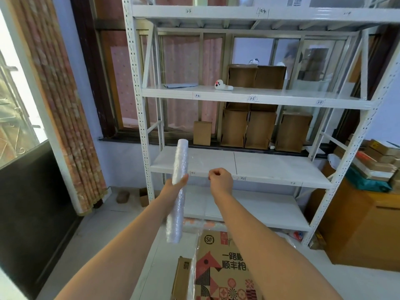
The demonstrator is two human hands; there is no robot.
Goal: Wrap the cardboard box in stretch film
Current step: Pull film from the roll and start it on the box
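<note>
My left hand (175, 184) grips a long roll of stretch film (179, 167) near its middle and holds it nearly upright at chest height. To its right, my right hand (220, 178) is curled and pinches the free edge of the film, and a clear sheet spans between the two hands. Below, at the bottom of the view, stands the printed cardboard box (218, 265) with red patterns and an SF logo. A strip of film hangs down along its left edge. Both arms reach over the box.
A white metal shelf rack (255, 167) stands straight ahead with several brown cartons (257, 128) on it. A wooden cabinet (363, 226) stacked with parcels is at the right. A rolled bamboo blind (71, 126) and a dark door are at the left.
</note>
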